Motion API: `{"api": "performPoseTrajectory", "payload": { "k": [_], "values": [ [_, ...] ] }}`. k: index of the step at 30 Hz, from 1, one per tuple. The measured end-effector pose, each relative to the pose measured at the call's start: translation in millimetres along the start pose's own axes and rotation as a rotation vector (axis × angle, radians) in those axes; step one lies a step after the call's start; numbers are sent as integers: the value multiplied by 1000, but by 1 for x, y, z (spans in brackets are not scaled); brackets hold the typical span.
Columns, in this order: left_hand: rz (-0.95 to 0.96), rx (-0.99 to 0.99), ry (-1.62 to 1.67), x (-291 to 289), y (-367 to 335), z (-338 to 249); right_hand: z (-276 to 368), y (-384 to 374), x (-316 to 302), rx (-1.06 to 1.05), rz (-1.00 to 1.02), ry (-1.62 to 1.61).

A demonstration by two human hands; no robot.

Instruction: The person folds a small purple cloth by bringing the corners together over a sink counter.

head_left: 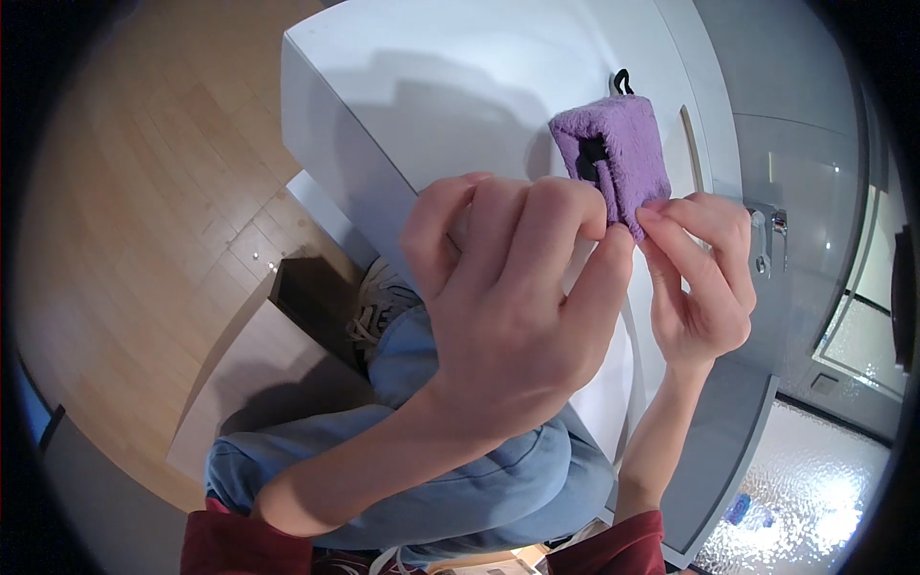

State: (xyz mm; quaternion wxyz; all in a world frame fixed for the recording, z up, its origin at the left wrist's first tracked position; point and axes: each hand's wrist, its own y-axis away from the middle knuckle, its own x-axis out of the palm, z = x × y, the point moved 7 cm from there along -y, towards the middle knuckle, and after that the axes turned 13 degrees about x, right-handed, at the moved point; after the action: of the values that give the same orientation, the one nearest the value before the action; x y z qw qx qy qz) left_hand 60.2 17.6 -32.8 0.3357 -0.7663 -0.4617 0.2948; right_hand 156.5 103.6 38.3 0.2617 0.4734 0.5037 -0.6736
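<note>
A purple fluffy cloth (640, 144), folded into a block, is on the white tabletop or just above it; I cannot tell which. A small black loop (623, 82) sticks out at its far end, and something black shows in the gap on its left side. My left hand (517, 278) has its fingers curled, with thumb and forefinger pinching the near edge of the cloth. Right beside it, my right hand (701, 273) pinches the near right corner between thumb and fingertips. My left hand partly hides the near left part of the cloth.
The white table (422, 115) casts its edge toward my lap. Below are my legs in blue jeans (460, 470), a shoe (385, 297) and a pale wooden box-like piece (259, 374) on the wood floor (153, 240). To the right stands a grey panel with a metal lock (778, 223).
</note>
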Motion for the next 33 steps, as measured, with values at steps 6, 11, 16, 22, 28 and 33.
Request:
{"api": "performPoseTrajectory", "payload": {
  "k": [6, 11, 16, 22, 28, 33],
  "values": [
    [-2, 10, -25, 1, 0, 0, 2, 0, 0, -9, 1, 1],
    [-37, 22, -44, 4, 1, 0, -3, 3, 2, 22, -16, -45],
    [87, -46, -61, 0, -6, -3, -1, 1, 0, 24, -7, -32],
    [57, -42, -66, 1, 1, -6, -6, 10, 1, 29, -56, -63],
    [77, -25, -16, 5, 7, -6, -6, 9, -1, -7, -69, -79],
    [124, -41, -59, -4, -3, -3, 10, -8, -3, -73, -36, -69]
  ]
}}
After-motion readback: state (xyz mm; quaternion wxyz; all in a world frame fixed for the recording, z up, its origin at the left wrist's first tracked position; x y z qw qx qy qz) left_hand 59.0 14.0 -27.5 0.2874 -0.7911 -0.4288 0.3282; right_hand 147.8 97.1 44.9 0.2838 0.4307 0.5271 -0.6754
